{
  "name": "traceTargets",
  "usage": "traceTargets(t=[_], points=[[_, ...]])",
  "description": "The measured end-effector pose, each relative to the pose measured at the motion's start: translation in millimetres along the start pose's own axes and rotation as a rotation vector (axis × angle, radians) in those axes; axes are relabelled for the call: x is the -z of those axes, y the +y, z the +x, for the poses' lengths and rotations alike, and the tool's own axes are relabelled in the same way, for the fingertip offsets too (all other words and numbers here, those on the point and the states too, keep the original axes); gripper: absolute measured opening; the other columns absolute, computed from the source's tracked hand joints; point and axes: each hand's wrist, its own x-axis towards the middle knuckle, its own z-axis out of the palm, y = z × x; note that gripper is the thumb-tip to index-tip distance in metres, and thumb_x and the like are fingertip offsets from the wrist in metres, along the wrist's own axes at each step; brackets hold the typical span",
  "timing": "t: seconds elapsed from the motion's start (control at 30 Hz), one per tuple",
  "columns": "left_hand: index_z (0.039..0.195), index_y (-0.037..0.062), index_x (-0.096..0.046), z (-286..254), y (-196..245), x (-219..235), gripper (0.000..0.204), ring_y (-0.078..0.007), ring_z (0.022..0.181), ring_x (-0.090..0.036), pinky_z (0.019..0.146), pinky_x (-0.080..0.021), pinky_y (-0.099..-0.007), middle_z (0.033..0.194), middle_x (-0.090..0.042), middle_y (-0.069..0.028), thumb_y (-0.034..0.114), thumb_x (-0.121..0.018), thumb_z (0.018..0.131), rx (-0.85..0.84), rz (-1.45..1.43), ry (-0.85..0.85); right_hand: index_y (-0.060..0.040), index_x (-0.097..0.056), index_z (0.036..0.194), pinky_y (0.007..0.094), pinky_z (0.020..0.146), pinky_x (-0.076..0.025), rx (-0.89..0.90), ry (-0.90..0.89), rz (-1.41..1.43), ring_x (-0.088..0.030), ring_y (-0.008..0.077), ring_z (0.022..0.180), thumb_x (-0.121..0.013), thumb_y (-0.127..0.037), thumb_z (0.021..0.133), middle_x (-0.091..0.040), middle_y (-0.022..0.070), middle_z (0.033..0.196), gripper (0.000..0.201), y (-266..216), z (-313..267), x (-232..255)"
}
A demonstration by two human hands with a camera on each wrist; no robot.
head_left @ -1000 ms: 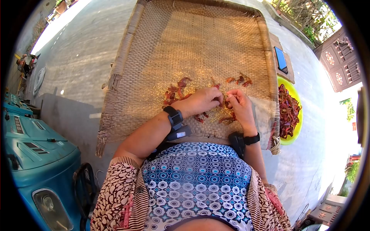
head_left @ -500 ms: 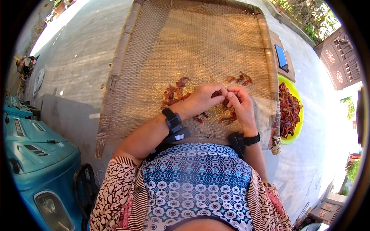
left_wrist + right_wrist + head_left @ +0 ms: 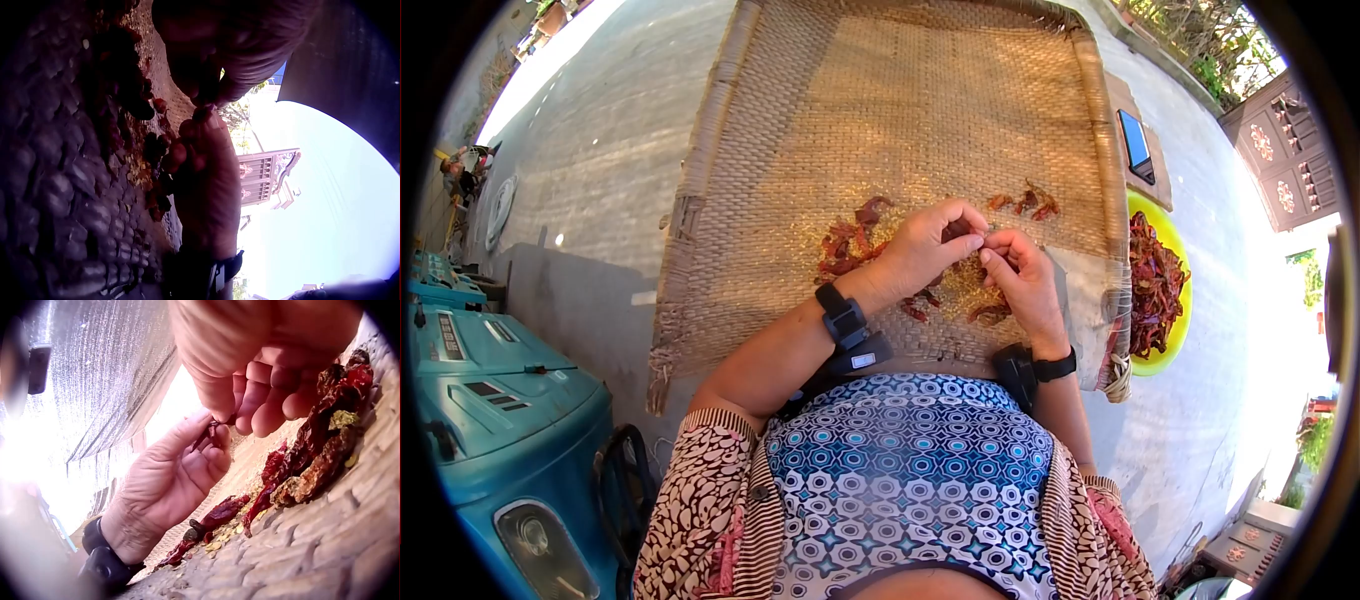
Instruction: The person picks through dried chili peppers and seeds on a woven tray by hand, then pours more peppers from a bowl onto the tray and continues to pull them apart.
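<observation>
Both hands meet low over a woven tray [image 3: 920, 110]. My left hand [image 3: 920, 248] pinches a small dark red dried chili pepper [image 3: 211, 435] between thumb and fingers. The right hand [image 3: 1028, 285] grips the other end of it with thumb and index finger, its remaining fingers curled. Fingertips of the two hands touch or nearly touch in the right wrist view. Beneath them lie wrinkled dried chilies [image 3: 322, 434] and scattered yellow seeds [image 3: 215, 545]. A larger heap of chili pieces [image 3: 840, 250] sits left of the hands, and a few chilies [image 3: 1028, 204] lie beyond the right hand.
Right of the tray stands a yellow-green basin [image 3: 1145, 206] full of dried chilies. A phone [image 3: 1135, 145] lies on a board [image 3: 1160, 190] behind it. A teal vehicle [image 3: 510, 400] stands at the left on the concrete ground [image 3: 610, 180].
The left hand has shifted slightly right and up, bringing its fingertips against those of the right hand. The chilies on the tray look the same.
</observation>
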Motion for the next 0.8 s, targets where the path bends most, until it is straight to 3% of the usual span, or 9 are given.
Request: traceTargets(t=[0.07,0.33,0.53,0.6,0.7,0.73,0.8], points=[[0.098,0.0039,-0.059,0.6,-3.3,-0.5,0.01,-0.009,0.077,-0.058,0.07,-0.049,-0.023,0.087,-0.061,-0.0003,0.009,-0.064,0.091,0.089,-0.157,0.003,-0.0027,-0.06,0.102,0.0193,0.061,-0.047,-0.008,0.058,0.065,-0.055,0.0041,0.07,-0.064,-0.01,0.092,-0.061,-0.0011,0.083,0.013,-4.1,-0.5,-1.7],[0.104,0.0048,-0.059,2.7,3.4,8.2,0.013,-0.009,0.087,-0.059,0.078,-0.049,-0.0246,0.095,-0.062,-0.0012,0.013,-0.062,0.094,0.197,-0.29,-0.027,-0.0078,-0.06,0.1,0.02,0.059,-0.043,-0.055,0.339,0.234,-0.054,0.006,0.066,-0.06,-0.019,0.096,-0.061,-0.0005,0.082,0.012,-14.1,-3.5,19.5],[0.109,0.0049,-0.057,3.2,-0.8,9.1,0.017,-0.0107,0.101,-0.058,0.089,-0.049,-0.0265,0.107,-0.06,-0.0021,0.003,-0.059,0.093,0.178,-0.34,-0.065,-0.009,-0.06,0.103,0.0235,0.061,-0.042,0.099,0.282,0.915,-0.052,0.0091,0.07,-0.056,-0.019,0.098,-0.06,-0.0003,0.085,0.012,-11.2,-4.4,75.7],[0.11,0.0046,-0.056,3.1,-2.6,8.2,0.018,-0.0111,0.102,-0.058,0.09,-0.049,-0.0267,0.107,-0.06,-0.0023,0.001,-0.058,0.093,0.178,-0.34,-0.078,-0.0069,-0.061,0.108,0.0251,0.064,-0.041,0.207,0.152,1.215,-0.052,0.0108,0.074,-0.055,-0.022,0.098,-0.062,0.0015,0.09,0.019,-10.7,-4.1,94.4],[0.11,0.0042,-0.056,3.2,-5.3,5.8,0.017,-0.0116,0.099,-0.059,0.088,-0.05,-0.0266,0.105,-0.061,-0.0031,0.001,-0.056,0.093,0.184,-0.351,-0.087,-0.0043,-0.06,0.113,0.0269,0.066,-0.042,0.104,0.227,1.587,-0.052,0.0129,0.075,-0.052,-0.022,0.099,-0.063,0.0031,0.094,0.024,-12.6,-11.0,106.7],[0.109,0.004,-0.056,3.5,-5.6,6.2,0.016,-0.0116,0.099,-0.06,0.088,-0.05,-0.0266,0.104,-0.061,-0.0034,0.001,-0.056,0.093,0.193,-0.362,-0.099,-0.0023,-0.058,0.118,0.0286,0.068,-0.042,0.125,0.154,1.677,-0.052,0.0145,0.076,-0.05,-0.021,0.1,-0.064,0.0046,0.097,0.028,-4.6,-10.5,110.2],[0.109,0.0039,-0.056,4.0,-6.4,5.9,0.015,-0.0116,0.096,-0.061,0.086,-0.051,-0.0265,0.103,-0.061,-0.0039,0.001,-0.056,0.094,0.205,-0.382,-0.107,-0.0029,-0.058,0.119,0.0281,0.068,-0.042,0.115,0.069,1.576,-0.052,0.0139,0.077,-0.05,-0.021,0.1,-0.065,0.0051,0.097,0.028,8.4,-7.6,104.7]])
